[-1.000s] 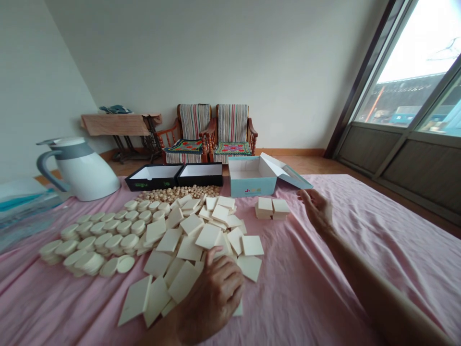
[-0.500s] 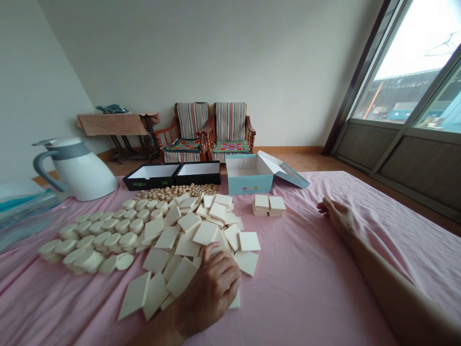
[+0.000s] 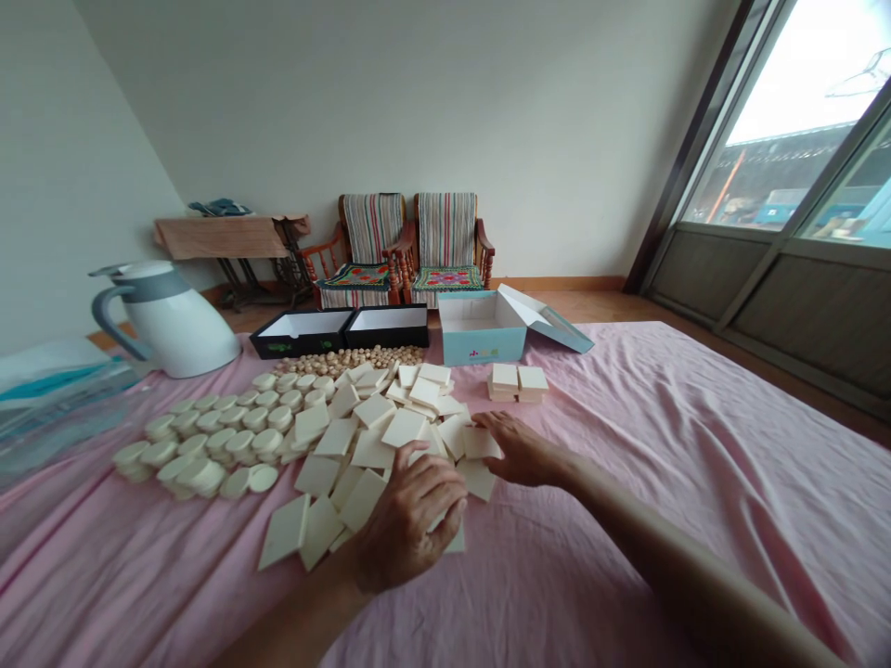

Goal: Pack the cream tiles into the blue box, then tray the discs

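Note:
A loose pile of pale square wooden tiles [image 3: 376, 411] lies in the middle of the pink cloth. My left hand [image 3: 414, 510] rests over the pile's near right side, fingers bent and somewhat apart; what lies beneath its palm is partly hidden. At the pile's right edge, my right hand [image 3: 522, 450] has its fingers stretched out, with the fingertips and thumb by a square tile [image 3: 480, 443]. No tile is seen lifted. Beyond the right hand stand two low stacks of square tiles [image 3: 519, 380], side by side.
Stacked round wooden discs [image 3: 215, 436] stand left of the pile, with small wooden beads [image 3: 355, 358] behind. Further back are black boxes [image 3: 303, 336], a light-blue box [image 3: 483, 341] and its leaning lid [image 3: 549, 325]. A white jug [image 3: 177, 325] and plastic bags [image 3: 62, 399] are left.
My right hand has come leftward from the bare cloth to the pile's right edge. The left hand stays over the pile, its fingers slightly more spread. The view has shifted a little.

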The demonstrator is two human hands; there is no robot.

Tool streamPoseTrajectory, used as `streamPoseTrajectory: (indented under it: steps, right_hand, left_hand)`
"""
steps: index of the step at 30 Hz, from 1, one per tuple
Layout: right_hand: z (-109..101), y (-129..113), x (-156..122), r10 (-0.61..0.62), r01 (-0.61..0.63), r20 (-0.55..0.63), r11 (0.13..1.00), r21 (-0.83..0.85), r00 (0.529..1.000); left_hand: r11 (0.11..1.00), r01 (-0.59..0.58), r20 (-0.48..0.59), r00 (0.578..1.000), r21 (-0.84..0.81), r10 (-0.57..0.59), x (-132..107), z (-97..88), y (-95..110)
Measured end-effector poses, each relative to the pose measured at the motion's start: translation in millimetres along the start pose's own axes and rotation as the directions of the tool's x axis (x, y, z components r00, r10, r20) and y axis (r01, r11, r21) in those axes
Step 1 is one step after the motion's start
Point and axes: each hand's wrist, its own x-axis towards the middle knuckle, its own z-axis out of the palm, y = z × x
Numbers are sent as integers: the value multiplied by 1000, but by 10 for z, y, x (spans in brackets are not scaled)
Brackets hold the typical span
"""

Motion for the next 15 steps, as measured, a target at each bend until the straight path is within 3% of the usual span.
streamPoseTrajectory:
  steps: [6,9,12,15]
  right_hand:
    - [203,107,12,14,-16,-223,1000,-8,975]
    - [234,157,-28,75,-90,-318,995,-33,945]
    - [198,166,-65,200,-242,-345,966,-86,917]
    - [141,134,-71,262,-328,-359,935,-135,896]
  left_hand:
    - [992,4,6,1000,130,-5,180,-127,-52]
    - [974,67,-115,992,215,-43,252,-172,-202]
    - [957,153,-279,957,248,-81,218,-165,-376]
    - [951,184,-343,935,248,-92,118,-130,-495]
